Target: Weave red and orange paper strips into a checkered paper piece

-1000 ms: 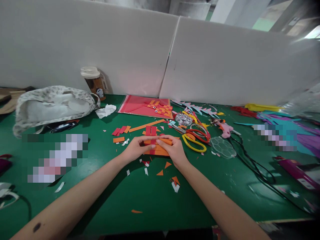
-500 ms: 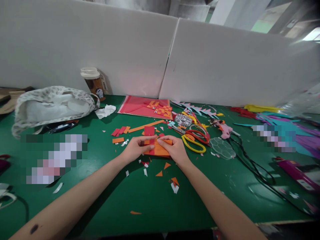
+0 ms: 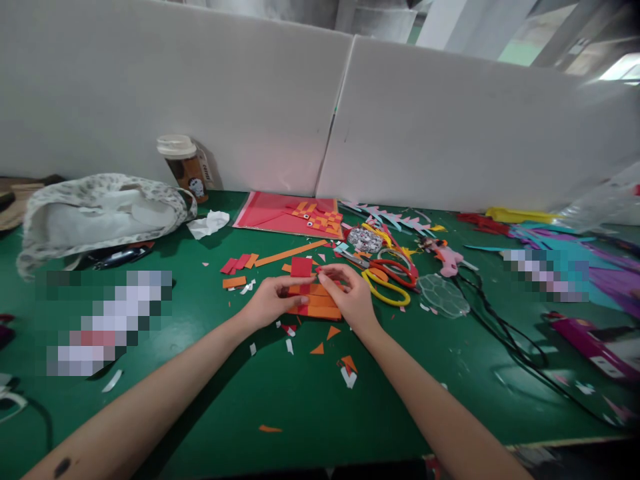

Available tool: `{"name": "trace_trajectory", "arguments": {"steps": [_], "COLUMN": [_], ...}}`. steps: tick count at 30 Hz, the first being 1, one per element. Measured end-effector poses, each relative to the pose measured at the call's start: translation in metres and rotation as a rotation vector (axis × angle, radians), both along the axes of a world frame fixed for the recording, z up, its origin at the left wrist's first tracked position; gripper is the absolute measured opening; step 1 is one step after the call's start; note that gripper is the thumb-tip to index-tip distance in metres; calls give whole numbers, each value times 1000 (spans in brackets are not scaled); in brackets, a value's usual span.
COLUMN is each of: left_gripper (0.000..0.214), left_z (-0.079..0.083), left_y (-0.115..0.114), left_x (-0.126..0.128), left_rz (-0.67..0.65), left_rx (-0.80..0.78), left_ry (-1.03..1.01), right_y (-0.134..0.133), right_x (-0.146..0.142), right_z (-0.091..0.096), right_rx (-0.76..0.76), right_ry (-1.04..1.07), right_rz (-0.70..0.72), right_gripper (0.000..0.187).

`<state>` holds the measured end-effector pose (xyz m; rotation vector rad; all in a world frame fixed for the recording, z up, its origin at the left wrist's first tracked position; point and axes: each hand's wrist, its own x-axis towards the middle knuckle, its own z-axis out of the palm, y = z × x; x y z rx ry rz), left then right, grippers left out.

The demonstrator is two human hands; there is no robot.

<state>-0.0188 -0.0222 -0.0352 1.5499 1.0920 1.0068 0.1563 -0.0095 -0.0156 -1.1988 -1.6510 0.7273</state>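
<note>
An orange and red woven paper piece [image 3: 320,310] is held just above the table between my hands. My left hand [image 3: 267,303] grips its left side, thumb in front and fingers stretched behind. A red paper flap [image 3: 301,267] stands up above those fingers. At the top edge of the weave, my right hand [image 3: 353,297] has thumb and forefinger pinched together at a small red paper end [image 3: 319,270]. Loose orange strips show in the weave's front. The back of the piece is hidden.
Beyond my hands lie a pink sheet [image 3: 270,217] with a checkered paper fish [image 3: 317,217], an orange strip [image 3: 290,253] and scissors [image 3: 387,287]. Glue guns [image 3: 595,347] with black cords are at right. A fabric bag [image 3: 105,213] and cup [image 3: 183,167] stand left. Paper scraps surround my hands.
My right thumb has come off the front of the woven paper, and the fingertips have moved up to its top edge. The piece has tilted, showing more of its front. My left hand keeps its grip.
</note>
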Motion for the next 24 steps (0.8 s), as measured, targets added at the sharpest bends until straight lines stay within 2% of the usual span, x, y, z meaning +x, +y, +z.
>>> {"name": "trace_trajectory", "arguments": {"steps": [6, 13, 20, 24], "left_gripper": [31, 31, 28, 26], "left_z": [1, 2, -1, -1], "left_y": [-4, -5, -4, -5], "left_x": [3, 3, 4, 3], "left_rz": [-118, -168, -177, -193], "left_rx": [91, 54, 72, 60], "left_ry": [89, 64, 102, 109], "right_y": [-1, 2, 4, 5], "right_x": [0, 2, 4, 3], "right_z": [6, 1, 15, 21], "right_rx": [98, 64, -33, -78], "right_ry": [-43, -46, -127, -130], "right_rz": [60, 23, 157, 215], "right_gripper": [19, 18, 23, 18]}}
